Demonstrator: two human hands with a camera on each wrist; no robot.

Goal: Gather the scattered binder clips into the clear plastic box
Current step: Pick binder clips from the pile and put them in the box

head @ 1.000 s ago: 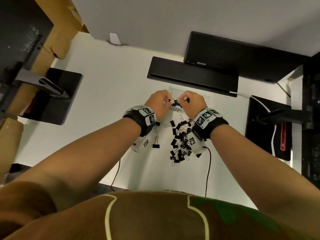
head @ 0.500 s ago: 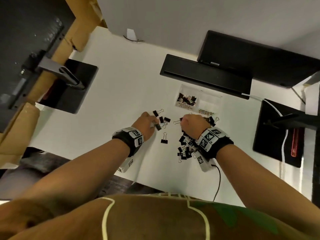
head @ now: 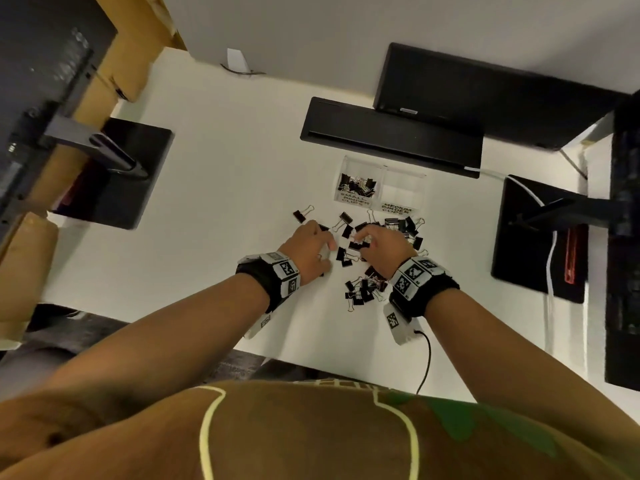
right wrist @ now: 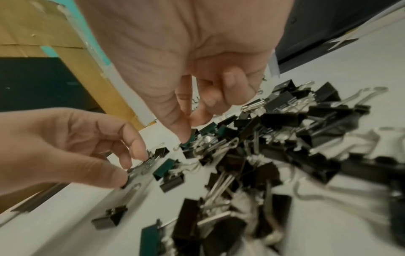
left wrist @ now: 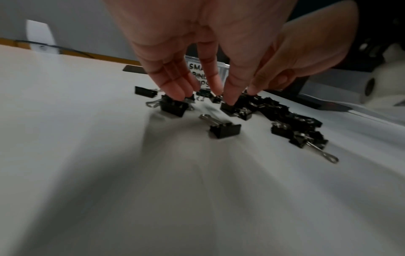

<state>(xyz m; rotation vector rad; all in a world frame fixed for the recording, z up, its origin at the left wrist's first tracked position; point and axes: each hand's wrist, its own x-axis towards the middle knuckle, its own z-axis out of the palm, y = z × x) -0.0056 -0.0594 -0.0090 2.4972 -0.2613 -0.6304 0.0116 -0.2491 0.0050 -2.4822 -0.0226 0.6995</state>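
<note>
Head view shows your left hand (head: 311,249) and right hand (head: 382,242) down among the clips (head: 362,289) on the worktop (head: 214,244), short of the box (head: 381,188), fingers curled to pinch clips, though whether either grip has closed is hidden.

Between the plastic box (head: 380,181) and the table's (head: 214,209) near edge the way is littered with binder clips (head: 363,292) — thickest on the right. Left of the box the table lies bare. Just behind the box a black bar (head: 391,136) blocks the way.
</note>
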